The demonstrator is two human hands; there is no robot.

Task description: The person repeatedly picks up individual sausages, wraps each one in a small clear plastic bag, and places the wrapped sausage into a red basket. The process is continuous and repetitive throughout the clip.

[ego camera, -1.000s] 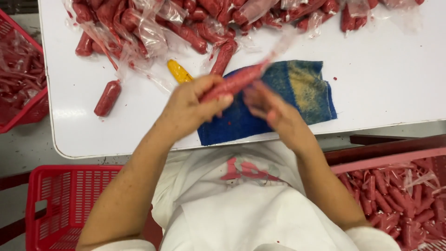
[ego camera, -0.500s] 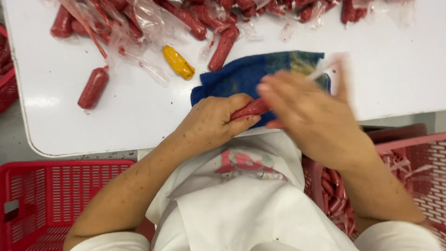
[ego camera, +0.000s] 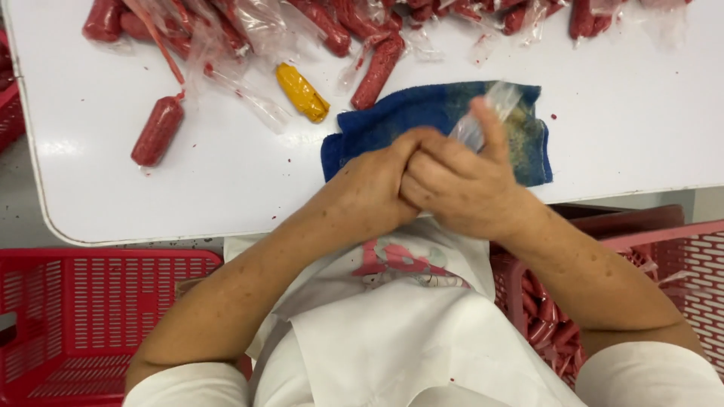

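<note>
My left hand [ego camera: 377,188] and my right hand [ego camera: 460,185] are clasped together over the near table edge, above a blue towel [ego camera: 400,120]. A clear plastic wrapper [ego camera: 486,113] sticks up between my right thumb and fingers. The red sausage seen earlier is hidden inside my hands; I cannot tell which hand grips it. Several red sausages in plastic [ego camera: 381,68] lie along the far side of the white table [ego camera: 136,203], one apart at the left [ego camera: 157,130]. A yellow piece [ego camera: 302,92] lies beside the towel.
A red plastic basket [ego camera: 83,316] stands at my lower left. Another red basket [ego camera: 664,264] holding several sausages [ego camera: 547,320] stands at my right. A white apron [ego camera: 392,339] covers my lap. A further red basket edge [ego camera: 9,105] shows at far left.
The sausage was held stretched between both hands above the towel; my hands have since come together near the table edge and closed around it, leaving only the plastic end showing.
</note>
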